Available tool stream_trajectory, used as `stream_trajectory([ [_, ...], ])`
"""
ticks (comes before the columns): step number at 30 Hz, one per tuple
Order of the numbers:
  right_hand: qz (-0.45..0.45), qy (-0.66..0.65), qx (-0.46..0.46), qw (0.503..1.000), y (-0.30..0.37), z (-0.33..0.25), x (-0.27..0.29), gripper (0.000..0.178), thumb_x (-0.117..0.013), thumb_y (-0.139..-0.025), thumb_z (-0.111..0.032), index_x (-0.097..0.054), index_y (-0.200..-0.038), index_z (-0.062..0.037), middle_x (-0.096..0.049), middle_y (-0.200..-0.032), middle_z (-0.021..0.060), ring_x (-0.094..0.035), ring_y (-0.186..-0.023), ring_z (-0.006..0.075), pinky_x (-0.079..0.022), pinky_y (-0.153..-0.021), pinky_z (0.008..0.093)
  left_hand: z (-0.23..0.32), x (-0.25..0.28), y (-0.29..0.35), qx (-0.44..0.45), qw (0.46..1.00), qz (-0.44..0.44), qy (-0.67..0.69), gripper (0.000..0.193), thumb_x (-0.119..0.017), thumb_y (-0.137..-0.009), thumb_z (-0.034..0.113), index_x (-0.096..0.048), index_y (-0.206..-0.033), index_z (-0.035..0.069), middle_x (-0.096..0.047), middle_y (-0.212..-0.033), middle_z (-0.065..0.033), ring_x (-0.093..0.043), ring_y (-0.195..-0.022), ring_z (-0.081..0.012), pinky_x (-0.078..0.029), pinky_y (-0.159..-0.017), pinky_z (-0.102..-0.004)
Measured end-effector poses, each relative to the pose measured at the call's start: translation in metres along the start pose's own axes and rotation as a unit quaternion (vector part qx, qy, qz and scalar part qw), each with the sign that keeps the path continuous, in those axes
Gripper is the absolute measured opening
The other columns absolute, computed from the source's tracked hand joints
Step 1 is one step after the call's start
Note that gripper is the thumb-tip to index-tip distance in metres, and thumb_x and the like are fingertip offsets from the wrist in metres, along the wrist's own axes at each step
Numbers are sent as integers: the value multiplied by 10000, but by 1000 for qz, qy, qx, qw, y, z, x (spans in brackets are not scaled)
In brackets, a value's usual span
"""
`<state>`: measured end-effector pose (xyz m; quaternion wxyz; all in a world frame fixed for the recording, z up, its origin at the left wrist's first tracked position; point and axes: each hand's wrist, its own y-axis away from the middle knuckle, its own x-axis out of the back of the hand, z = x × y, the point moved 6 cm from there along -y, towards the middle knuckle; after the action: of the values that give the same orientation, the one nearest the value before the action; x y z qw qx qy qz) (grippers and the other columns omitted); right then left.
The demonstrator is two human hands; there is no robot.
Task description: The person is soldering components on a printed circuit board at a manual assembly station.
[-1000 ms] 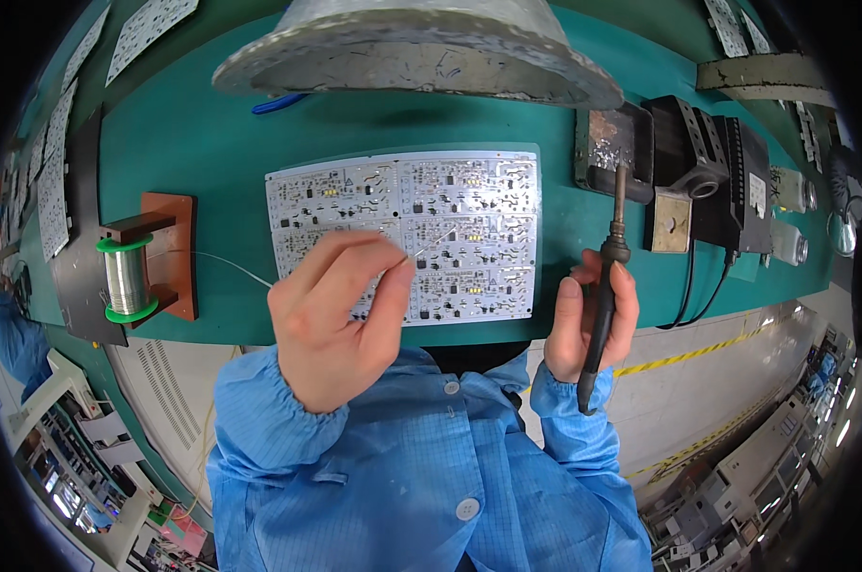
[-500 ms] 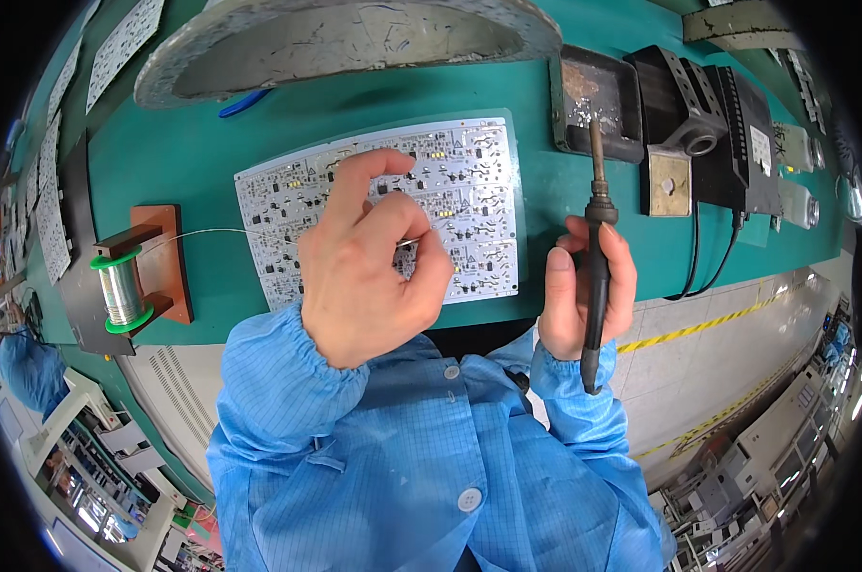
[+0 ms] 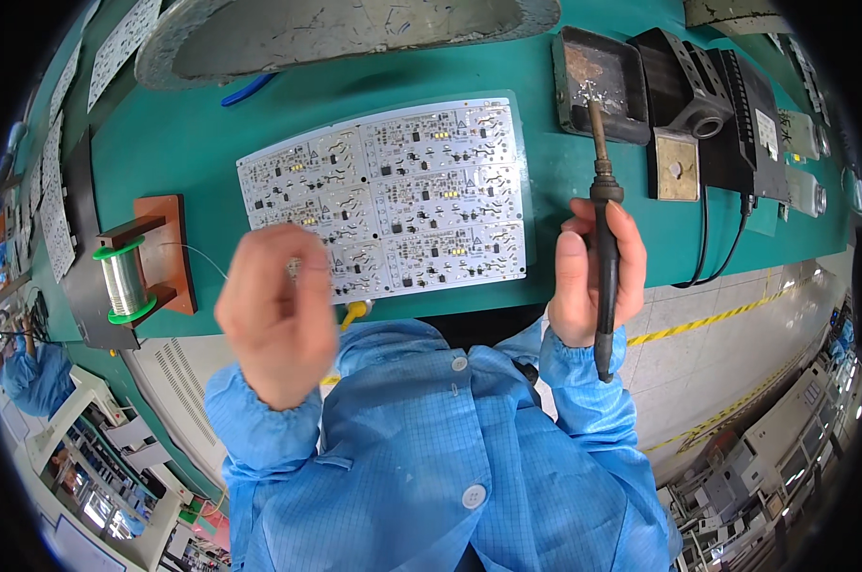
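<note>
My right hand (image 3: pixel 593 276) is closed around the black handle of a soldering iron (image 3: pixel 606 286), whose tip points away from me toward the metal tray. A white circuit board panel (image 3: pixel 440 191) lies flat on the bench, covered with small parts. My left hand (image 3: pixel 278 315), smeared by motion, is over the near left corner of the panel with its fingers curled. Thin solder wire (image 3: pixel 202 255) runs to this hand from a green-rimmed solder spool (image 3: pixel 123 283) on a brown stand (image 3: pixel 175 257). The wire's free end is hidden.
A dark metal tray (image 3: pixel 566 91) stands at the far right, beside a black iron holder (image 3: pixel 683 91) with a sponge pad (image 3: pixel 677 172). Clear bottles (image 3: pixel 804 191) are further right. A large grey curved rim (image 3: pixel 345 48) hangs across the far side, near a blue-handled tool (image 3: pixel 248 90).
My left hand has moved left and nearer to me, uncovering most of the circuit board panel. The right hand with the soldering iron has shifted only slightly.
</note>
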<state>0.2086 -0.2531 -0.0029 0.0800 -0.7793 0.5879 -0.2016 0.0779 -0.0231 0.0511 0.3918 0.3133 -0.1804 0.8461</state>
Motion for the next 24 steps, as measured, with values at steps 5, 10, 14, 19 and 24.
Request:
stream_trajectory([
  [5, -9, -43, -1, 999, -3, -8, -5, 359, -478, -948, -186, -460, -1247, 12, -619, -1042, 222, -606, -853, 215, -490, -796, 359, -51, 34, -3, 59, 995, 78, 35, 222, -445, -920, -9, -596, -1083, -6, -622, -881, -57, -531, -774, -74, -415, -667, -197],
  [10, -54, 16, -9, 998, -8, -13, -20, 341, -538, -885, -12, -465, -1218, 4, -612, -1087, 225, -616, -892, 214, -493, -823, 336, -88, 18, -4, 136, 969, 60, 199, 141, -519, -912, 62, -603, -969, -35, -584, -894, -54, -511, -781, -101, -420, -673, -230],
  [14, -96, 57, -15, 994, -10, -15, -33, 451, -603, -796, 90, -472, -1215, -12, -609, -1112, 201, -616, -880, 183, -497, -809, 311, -84, 13, -5, 114, 990, 38, 80, 175, -584, -892, 127, -592, -900, -48, -552, -921, -72, -497, -731, -109, -417, -653, -242],
  [19, -72, 48, -13, 996, -10, -15, -33, 475, -620, -785, 86, -466, -1222, -14, -605, -1115, 204, -617, -856, 174, -507, -779, 303, -75, 12, -6, 123, 992, 2, 39, 276, -708, -806, 213, -588, -860, -30, -503, -1035, -112, -499, -779, -151, -426, -686, -268],
  [24, -46, 27, -17, 998, -7, -13, -29, 507, -638, -769, 89, -457, -1231, -14, -604, -1116, 202, -616, -863, 173, -508, -783, 304, -52, 24, -3, -28, 992, 61, -108, 242, -742, -749, 167, -597, -850, 1, -445, -1207, -157, -500, -942, -243, -420, -816, -335],
])
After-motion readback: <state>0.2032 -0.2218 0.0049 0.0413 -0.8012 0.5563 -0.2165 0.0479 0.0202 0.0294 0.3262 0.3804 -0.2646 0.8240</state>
